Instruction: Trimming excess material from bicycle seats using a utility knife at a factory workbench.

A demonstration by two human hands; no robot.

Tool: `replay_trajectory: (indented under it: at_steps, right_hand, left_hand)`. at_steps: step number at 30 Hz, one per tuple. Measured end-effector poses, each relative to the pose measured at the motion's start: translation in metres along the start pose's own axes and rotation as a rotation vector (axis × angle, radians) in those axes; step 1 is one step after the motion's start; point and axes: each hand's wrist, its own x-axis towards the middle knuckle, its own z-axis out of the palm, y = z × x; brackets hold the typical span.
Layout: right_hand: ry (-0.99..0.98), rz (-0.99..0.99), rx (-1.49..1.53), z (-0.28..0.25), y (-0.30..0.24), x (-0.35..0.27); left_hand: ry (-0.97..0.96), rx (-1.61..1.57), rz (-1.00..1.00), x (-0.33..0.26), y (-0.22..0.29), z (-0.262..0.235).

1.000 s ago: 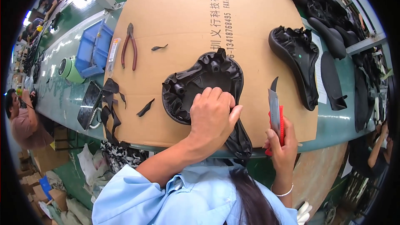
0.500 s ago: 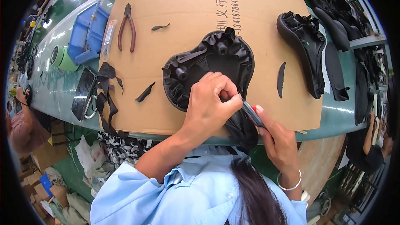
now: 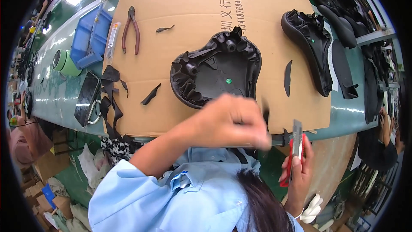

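Observation:
A black saddle (image 3: 223, 66) lies underside up on the cardboard, its cover gathered in folds around the rim. A small green dot sticker shows inside its hollow. My left hand (image 3: 236, 122) is over the saddle's near end and hides part of it. Its fingers look curled but are smeared by motion. A blurred dark shape (image 3: 265, 111) shows just beyond those fingers; I cannot tell what it is. To the right, past the table edge, my right hand (image 3: 300, 169) grips a red utility knife (image 3: 297, 148) with its blade pointing up.
Brown-handled cutting pliers (image 3: 136, 34), black scraps (image 3: 150, 94) and a second saddle (image 3: 307, 51) lie on the cardboard sheet (image 3: 180, 0). At left are a blue bin (image 3: 91, 34), a green tape roll (image 3: 66, 62) and a phone (image 3: 87, 99). More black covers (image 3: 330, 0) are piled far right.
My right hand has drawn the knife away from the saddle, down and right. My left hand has moved toward me and right, uncovering the saddle's hollow and its green dot.

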Motion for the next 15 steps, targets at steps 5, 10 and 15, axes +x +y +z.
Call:
replay_trajectory:
  at_steps: [5,10,15]
  right_hand:
    - [0.110,-0.272,-0.136,0.018,0.018,0.016]
    - [-0.098,-0.805,-0.721,0.039,0.002,0.030]
    - [-0.155,-0.945,-1.065,0.052,-0.013,0.045]
  left_hand:
    - [0.077,1.062,0.171,-0.008,0.008,-0.027]
    - [0.026,0.950,0.081,-0.012,-0.005,-0.034]
    - [0.066,0.941,0.051,-0.007,-0.014,-0.034]
